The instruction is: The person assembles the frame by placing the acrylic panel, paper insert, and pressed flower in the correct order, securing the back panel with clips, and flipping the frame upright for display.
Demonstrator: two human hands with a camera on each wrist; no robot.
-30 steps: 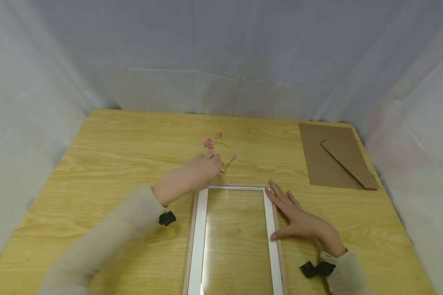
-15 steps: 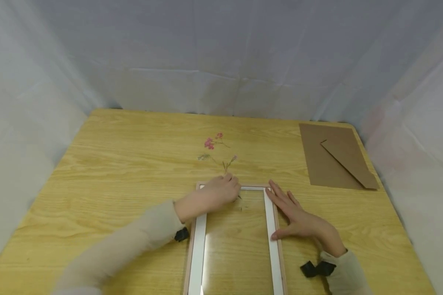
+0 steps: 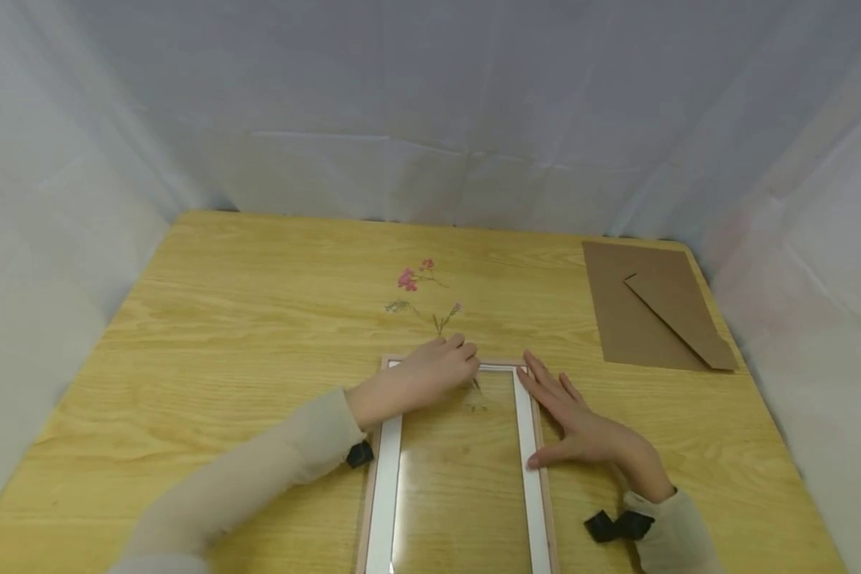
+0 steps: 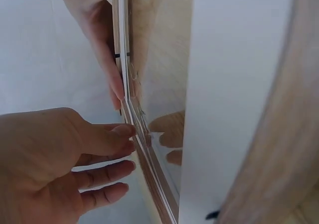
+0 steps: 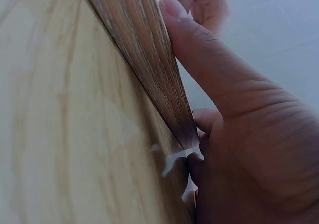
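A picture frame (image 3: 379, 486) with a white inner border and a clear pane (image 3: 459, 486) lies at the table's front. At its far edge my left hand (image 3: 438, 371) pinches a thin dried flower sprig (image 3: 477, 386) between thumb and fingertips; part of it shows over the pane, the rest is covered by the fingers. In the left wrist view the sprig (image 4: 142, 115) lies close to the pane's edge. My right hand (image 3: 581, 426) rests on the frame's far right corner, fingers spread, thumb on the white border. Its thumb (image 5: 209, 55) touches the wooden edge in the right wrist view.
Beyond the frame on the wooden table (image 3: 258, 319) lie a pink dried flower (image 3: 407, 279), a pale green sprig (image 3: 398, 306) and a small purple-tipped sprig (image 3: 447, 315). A brown backing board (image 3: 610, 311) with a stand flap (image 3: 678, 319) lies at the far right.
My left hand has moved from beside the flowers rightward and nearer, over the frame's far edge, with the sprig. The pale green sprig on the table is uncovered. My right hand has stayed put.
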